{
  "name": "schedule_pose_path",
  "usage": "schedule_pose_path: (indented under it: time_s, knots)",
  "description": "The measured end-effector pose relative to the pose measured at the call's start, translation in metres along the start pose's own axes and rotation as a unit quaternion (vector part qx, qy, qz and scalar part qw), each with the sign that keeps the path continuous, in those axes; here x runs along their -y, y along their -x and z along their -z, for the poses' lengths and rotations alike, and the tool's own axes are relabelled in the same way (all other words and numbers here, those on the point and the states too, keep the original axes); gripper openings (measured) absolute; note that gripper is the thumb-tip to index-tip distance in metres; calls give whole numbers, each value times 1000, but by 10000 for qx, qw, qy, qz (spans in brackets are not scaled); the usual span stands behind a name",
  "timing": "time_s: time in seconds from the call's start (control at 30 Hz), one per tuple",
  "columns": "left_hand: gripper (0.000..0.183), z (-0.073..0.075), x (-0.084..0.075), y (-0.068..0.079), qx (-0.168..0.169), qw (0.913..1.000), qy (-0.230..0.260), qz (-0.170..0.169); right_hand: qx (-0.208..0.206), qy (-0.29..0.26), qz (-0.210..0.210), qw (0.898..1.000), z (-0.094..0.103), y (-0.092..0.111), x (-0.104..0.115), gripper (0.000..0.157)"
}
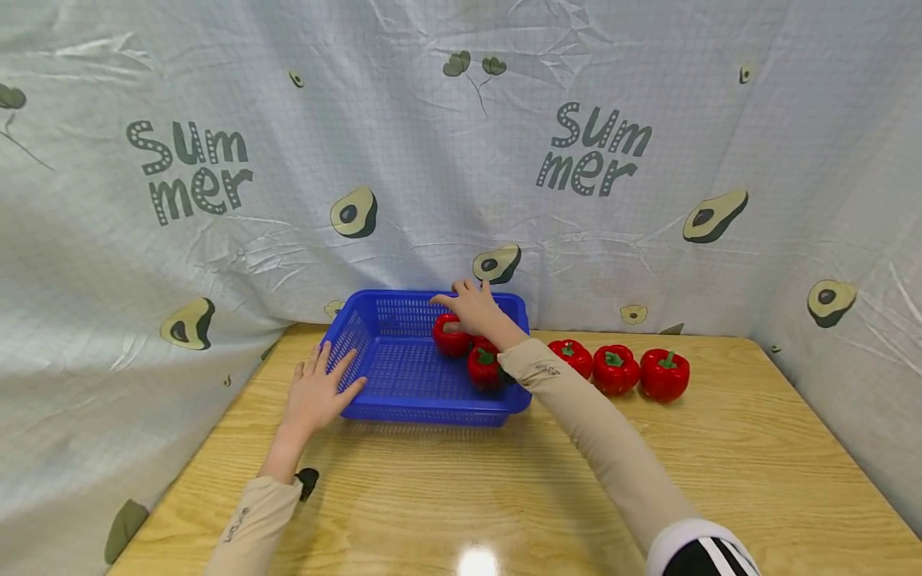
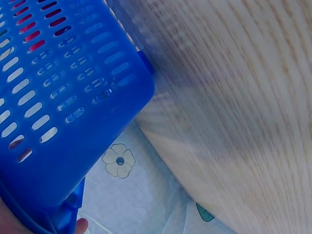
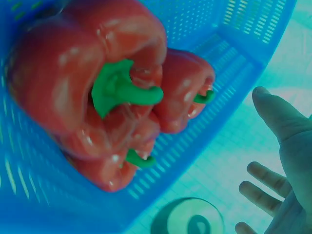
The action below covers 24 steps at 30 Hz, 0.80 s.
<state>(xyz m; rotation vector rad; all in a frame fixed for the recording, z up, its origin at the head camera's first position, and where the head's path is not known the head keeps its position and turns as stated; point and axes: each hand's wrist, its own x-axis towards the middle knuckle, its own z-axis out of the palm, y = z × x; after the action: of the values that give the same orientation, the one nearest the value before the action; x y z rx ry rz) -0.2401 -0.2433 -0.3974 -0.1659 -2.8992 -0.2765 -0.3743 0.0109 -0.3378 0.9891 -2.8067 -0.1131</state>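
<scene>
A blue plastic basket (image 1: 432,410) with slotted walls stands on the table. My left hand (image 1: 314,398) rests at its left rim, fingers spread; in the left wrist view, fingertips show by the rim at the lower left corner. Over the back right of the basket hovers my right hand (image 1: 475,312), its fingers spread and holding nothing. Below it lie red bell peppers with green stems: a front one (image 1: 484,370), a back one (image 1: 448,340) and a third partly hidden. The right wrist view shows the large near pepper (image 3: 53,73) apart from the thumb and fingers.
To the right of the basket, three more red bell peppers stand in a row on the wooden table (image 1: 461,480): one (image 1: 572,357) partly behind the right sleeve, a middle one (image 1: 615,372) and an outer one (image 1: 664,380). A patterned cloth (image 1: 432,160) hangs behind and at the sides.
</scene>
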Motion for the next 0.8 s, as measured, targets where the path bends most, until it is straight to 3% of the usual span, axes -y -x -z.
schedule_pose_path:
  time_s: [0.23, 0.8]
  knots:
    - [60, 0, 0, -1, 38, 10000, -15, 23, -230, 437, 342, 9982, 16, 16, -4, 55]
    - [62, 1, -1, 0, 72, 10000, -4, 36, -1331, -92, 1100, 9849, 19, 77, -24, 45]
